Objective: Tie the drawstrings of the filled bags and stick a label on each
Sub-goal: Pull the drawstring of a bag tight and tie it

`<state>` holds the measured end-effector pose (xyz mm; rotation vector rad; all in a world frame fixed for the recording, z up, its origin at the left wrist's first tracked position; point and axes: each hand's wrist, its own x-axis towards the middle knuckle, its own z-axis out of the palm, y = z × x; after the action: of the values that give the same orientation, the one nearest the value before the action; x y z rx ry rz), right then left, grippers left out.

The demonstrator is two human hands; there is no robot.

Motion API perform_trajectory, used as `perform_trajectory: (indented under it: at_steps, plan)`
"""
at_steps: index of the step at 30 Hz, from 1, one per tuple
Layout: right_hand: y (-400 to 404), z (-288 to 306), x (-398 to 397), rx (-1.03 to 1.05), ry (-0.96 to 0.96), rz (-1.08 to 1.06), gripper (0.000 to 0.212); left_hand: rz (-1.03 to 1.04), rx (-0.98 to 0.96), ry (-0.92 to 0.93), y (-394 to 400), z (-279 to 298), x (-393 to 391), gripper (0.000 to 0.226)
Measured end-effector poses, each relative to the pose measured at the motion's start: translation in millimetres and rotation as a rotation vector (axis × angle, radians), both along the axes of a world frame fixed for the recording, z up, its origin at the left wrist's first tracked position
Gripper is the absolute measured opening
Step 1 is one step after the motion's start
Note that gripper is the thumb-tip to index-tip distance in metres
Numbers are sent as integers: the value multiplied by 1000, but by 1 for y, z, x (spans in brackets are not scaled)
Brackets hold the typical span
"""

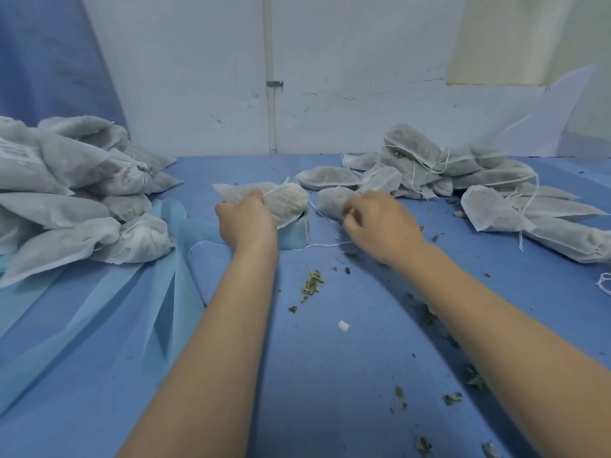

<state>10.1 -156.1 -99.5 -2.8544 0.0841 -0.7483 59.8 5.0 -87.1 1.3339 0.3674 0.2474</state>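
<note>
at table centre, over the blue cloth (330,358): left hand (246,219) grips a filled white bag (284,200) at its gathered neck, fingers curled round the cloth, bag body lying to the right and resting on top of a label roll (299,231). a drawstring (317,244) leaves the bag, runs down and right across the cloth toward the right hand (377,223). right hand fingers are curled in, fingertips close together; looks like a pinch on the string, though the contact itself is too small to see. just behind the right hand lies another filled bag (334,200), touching or nearly touching the knuckles, cannot tell which. judgement: the step in hand is the tie on this one bag, string drawn out but no finished knot visible; no label visible on it. progress overall: left pile (76,193) holds many bags with cinched necks, and one at far left shows a printed label (15,153), so these read as done; whether every bag there is labelled cannot be told. right pile (463,180) holds bags with loose strings trailing and flatter open-looking tops, so these read as still waiting. the piles look roughly comparable, so the job is perhaps midway, with a fair stack left. dried leaf crumbs (310,285) scattered on the cloth near the arms, plus one small white scrap (343,325). lighter blue fabric strips (158,292) trail from under the left pile toward the near edge.
</note>
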Motion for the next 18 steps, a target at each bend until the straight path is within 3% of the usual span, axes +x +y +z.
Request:
perform_trajectory:
  at_steps: [4, 13, 18]
  plan:
    - [29, -4, 16, 471, 119, 207, 28, 10, -17, -3, 1, 0, -2, 33]
    - [27, -21, 25, 880, 118, 312, 24, 16, 44, -12, 1, 4, 2, 34]
    - [28, -24, 23, 853, 72, 319, 38, 7, 40, 0, 2, 3, 0, 35]
